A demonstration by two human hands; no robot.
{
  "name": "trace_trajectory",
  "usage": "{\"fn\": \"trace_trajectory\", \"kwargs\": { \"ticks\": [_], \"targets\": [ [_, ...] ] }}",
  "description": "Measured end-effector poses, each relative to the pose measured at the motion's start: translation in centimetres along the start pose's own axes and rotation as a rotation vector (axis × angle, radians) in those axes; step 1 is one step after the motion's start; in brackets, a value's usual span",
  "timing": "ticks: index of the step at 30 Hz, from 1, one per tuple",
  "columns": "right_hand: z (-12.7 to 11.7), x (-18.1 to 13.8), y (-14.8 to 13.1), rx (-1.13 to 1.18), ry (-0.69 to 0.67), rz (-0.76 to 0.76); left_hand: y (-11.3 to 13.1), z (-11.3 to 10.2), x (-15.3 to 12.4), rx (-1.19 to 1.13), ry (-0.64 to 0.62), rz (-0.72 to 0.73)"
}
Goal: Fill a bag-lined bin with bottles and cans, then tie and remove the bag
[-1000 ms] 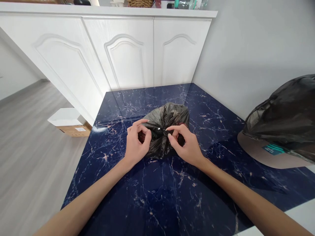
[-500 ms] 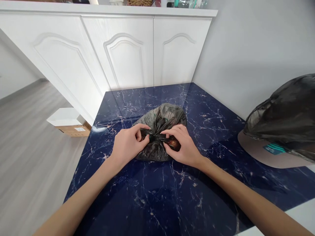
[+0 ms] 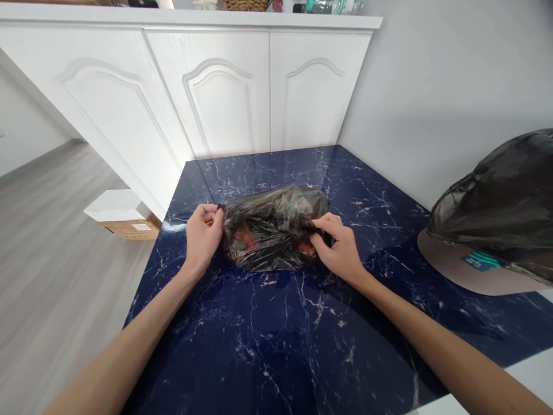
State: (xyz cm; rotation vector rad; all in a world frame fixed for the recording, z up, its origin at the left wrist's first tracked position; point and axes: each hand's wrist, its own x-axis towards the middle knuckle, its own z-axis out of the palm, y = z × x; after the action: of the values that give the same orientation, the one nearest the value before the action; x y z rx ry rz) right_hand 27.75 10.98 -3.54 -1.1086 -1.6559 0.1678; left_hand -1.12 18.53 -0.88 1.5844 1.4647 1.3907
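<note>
Forearms are seen extending from the lower corners toward the middle of a dark blue marble-patterned surface [image 3: 302,334]. The left hand [image 3: 202,230] is closed, its fingers pinching the left end of a small black plastic bag [image 3: 268,227]; the right hand [image 3: 341,245] is likewise closed, pinching the right end. The bag is held stretched flat between both hands and rests on the surface, with reddish contents faintly visible through the film. The step in hand is judged to be the drawing apart of the two bag ends; for the following move, an even pull and a firm pinch on both ends are judged necessary so that the thin film is not torn. At the right edge, a larger black bag [image 3: 501,202] is seen over a rounded grey bin [image 3: 458,271], well apart from the hands. Beyond the surface, white cabinet doors [image 3: 224,92] are located, with a cardboard box [image 3: 121,216] on the grey wood floor [image 3: 52,242] at the left.
</note>
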Motion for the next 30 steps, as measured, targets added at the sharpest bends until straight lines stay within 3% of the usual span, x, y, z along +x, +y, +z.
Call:
{"fn": "trace_trajectory", "kwargs": {
  "ticks": [3, 8, 11, 15, 17, 20, 22, 25, 30],
  "targets": [
    [-0.9, 0.7, 0.5, 0.150, -0.106, -0.006, -1.1, -0.6, 0.7, -0.113, 0.009, 0.005],
    [-1.8, 1.3, 0.1, 0.264, -0.247, -0.068, -1.2, 0.0, 0.8, -0.201, 0.093, 0.188],
    [-1.3, 0.7, -0.6, 0.178, -0.280, -0.120, -0.3, 0.8, -0.1, -0.126, 0.096, 0.483],
    [-0.6, -0.1, -1.4, 0.085, -0.282, -0.169, 1.6, 0.8, -2.2, 0.199, 0.124, 0.929],
    [-0.5, -0.3, -1.6, 0.069, -0.258, -0.200, 2.5, 0.6, -3.1, 0.275, -0.091, 1.034],
    [-0.5, -0.3, -1.9, 0.054, -0.239, -0.251, 3.2, 0.6, -3.7, 0.318, -0.506, 0.966],
    [-0.6, -0.3, -1.9, 0.045, -0.236, -0.274, 3.1, 0.9, -3.6, 0.362, -0.573, 0.903],
    [-0.7, -0.3, -1.8, 0.055, -0.251, -0.290, 2.3, 1.4, -3.1, 0.417, -0.490, 0.920],
    [-0.8, -0.3, -1.8, 0.095, -0.295, -0.327, 0.7, 1.9, -2.4, 0.392, -0.162, 0.931]
  ]
}}
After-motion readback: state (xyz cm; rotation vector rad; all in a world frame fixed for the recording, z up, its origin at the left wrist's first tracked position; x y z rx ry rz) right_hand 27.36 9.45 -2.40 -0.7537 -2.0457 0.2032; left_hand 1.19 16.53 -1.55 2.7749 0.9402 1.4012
